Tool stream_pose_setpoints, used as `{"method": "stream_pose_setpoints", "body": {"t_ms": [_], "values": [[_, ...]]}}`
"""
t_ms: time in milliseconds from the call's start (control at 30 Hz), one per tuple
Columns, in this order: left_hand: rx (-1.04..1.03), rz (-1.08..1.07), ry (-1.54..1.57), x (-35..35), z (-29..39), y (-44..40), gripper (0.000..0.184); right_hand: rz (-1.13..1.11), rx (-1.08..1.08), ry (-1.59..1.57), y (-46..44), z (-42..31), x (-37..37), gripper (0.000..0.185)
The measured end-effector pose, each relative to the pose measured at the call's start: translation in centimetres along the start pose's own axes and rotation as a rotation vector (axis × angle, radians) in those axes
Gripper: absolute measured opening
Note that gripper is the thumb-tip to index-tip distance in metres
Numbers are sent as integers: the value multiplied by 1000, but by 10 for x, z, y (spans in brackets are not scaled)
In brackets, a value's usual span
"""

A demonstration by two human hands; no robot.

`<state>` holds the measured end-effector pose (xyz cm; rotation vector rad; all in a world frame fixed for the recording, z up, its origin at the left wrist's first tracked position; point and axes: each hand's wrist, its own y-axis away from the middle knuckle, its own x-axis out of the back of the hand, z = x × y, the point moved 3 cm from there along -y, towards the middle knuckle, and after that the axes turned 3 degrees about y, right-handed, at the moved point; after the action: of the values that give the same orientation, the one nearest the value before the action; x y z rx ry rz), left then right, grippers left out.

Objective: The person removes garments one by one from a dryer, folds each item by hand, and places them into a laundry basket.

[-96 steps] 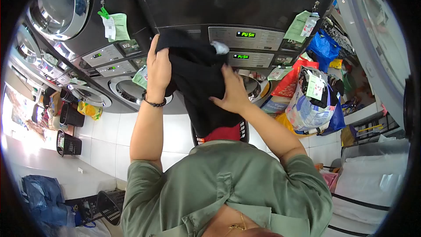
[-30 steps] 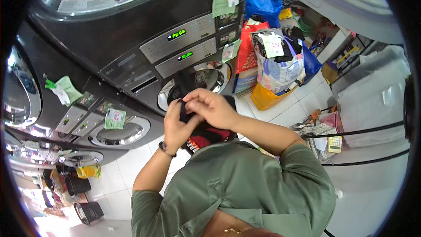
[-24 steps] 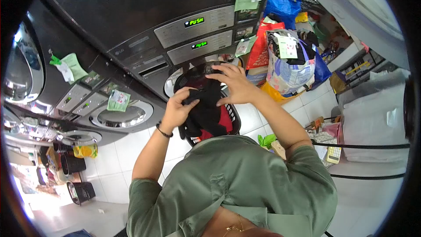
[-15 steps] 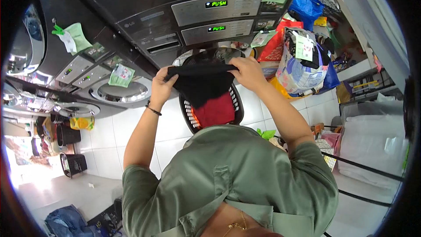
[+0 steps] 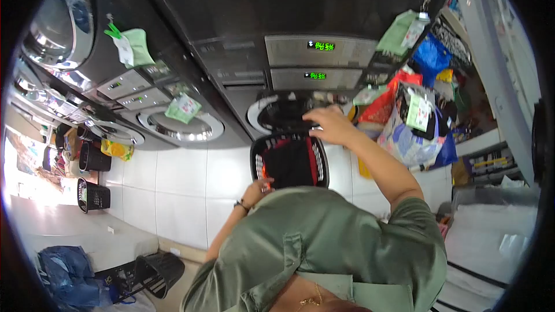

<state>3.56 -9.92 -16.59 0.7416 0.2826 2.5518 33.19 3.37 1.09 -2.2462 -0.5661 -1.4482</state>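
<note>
Right grip (image 5: 333, 126) loosely open, holding nothing; basket (image 5: 322, 159) just below. Left grip (image 5: 255, 193) part-curled beside basket; cannot tell if holding. Black cloth (image 5: 289, 163) between grips.

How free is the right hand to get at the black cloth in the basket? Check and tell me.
Probably yes: the right hand looks empty and is close to the far right corner of the basket, and the black cloth lies uppermost, with nothing visible lying over it.
</note>
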Motion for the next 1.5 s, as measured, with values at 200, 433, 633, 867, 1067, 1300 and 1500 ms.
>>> {"method": "stream_pose_setpoints", "body": {"t_ms": [200,433,633,867,1067,1300,1500], "values": [[50,121,187,-6,8,-2,42,1168,464,435,-112,-76,245,13],[98,265,482,-22,-32,1,41,1284,163,343,-242,-77,345,31],[60,361,273,25,46,17,38,1274,551,-8,-202,-110,281,26],[-553,500,557,108,169,-11,64,957,642,-16,-98,-122,221,21],[-1030,468,609,162,305,-30,106,612,750,216,-40,-140,176,26],[-557,300,323,126,305,-34,37,740,278,-419,48,-132,48,35],[-681,-48,-234,64,237,-6,12,603,-738,-1206,100,-99,-65,33]]}}
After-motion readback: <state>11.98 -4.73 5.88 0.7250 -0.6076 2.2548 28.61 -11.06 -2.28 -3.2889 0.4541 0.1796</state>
